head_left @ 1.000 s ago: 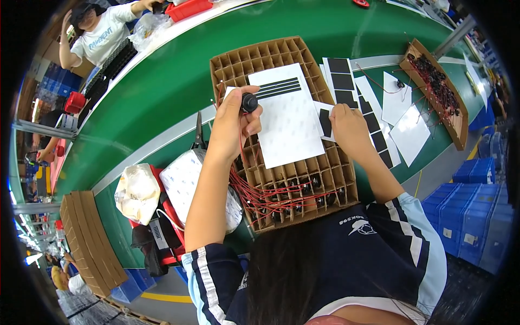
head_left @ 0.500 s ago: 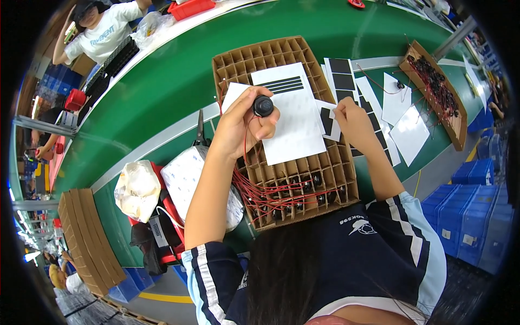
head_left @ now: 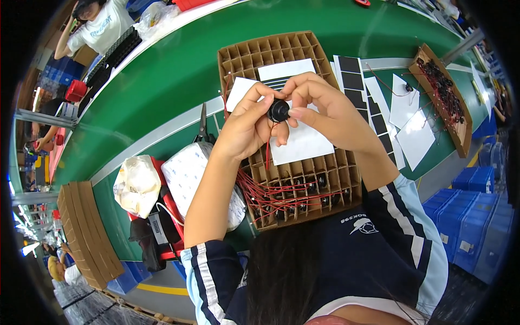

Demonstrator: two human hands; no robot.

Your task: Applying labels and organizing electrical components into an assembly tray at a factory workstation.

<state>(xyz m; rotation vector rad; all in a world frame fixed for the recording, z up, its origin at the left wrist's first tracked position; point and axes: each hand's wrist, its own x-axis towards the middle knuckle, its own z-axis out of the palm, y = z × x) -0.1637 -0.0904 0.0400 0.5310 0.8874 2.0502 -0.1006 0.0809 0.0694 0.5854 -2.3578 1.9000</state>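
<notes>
- Green work surface (head_left: pixel 179 84) under a gridded cardboard box (head_left: pixel 221 65).
- Left hand (head_left: pixel 244 124) curled around a round black part (head_left: pixel 279 111), above white paper (head_left: pixel 303 146).
- Right hand (head_left: pixel 327 111) nearly pinched at its right edge; anything held, cannot tell.

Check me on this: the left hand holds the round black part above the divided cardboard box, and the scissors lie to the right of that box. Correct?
Not quite: the head view shows the scissors left of the divided cardboard box. The left hand does hold the round black part above it.
</notes>
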